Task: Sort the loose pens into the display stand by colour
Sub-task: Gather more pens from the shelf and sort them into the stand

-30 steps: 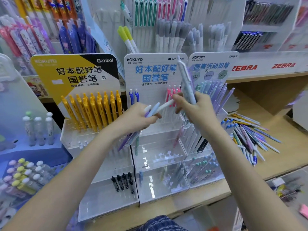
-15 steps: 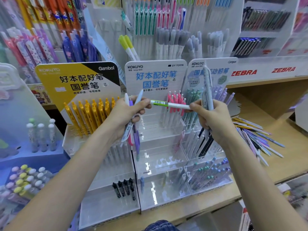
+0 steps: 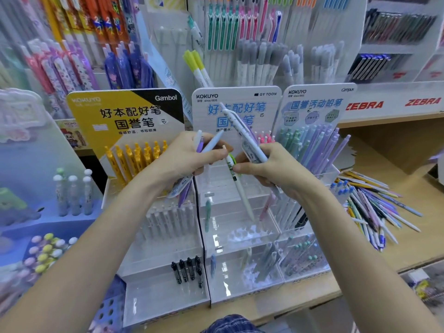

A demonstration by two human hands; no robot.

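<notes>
Single head-worn wide-angle view, looking forward and down from close range. Both forearms enter from the bottom corners; the clear display stand fills centre frame, wooden shelf at right. Edges bend.

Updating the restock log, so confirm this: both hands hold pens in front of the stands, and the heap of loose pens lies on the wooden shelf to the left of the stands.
One detail is wrong. The head view shows the heap of loose pens on the wooden shelf to the right of the stands, not the left. The rest holds: the left hand and the right hand both hold pens in front of the stands.
</notes>
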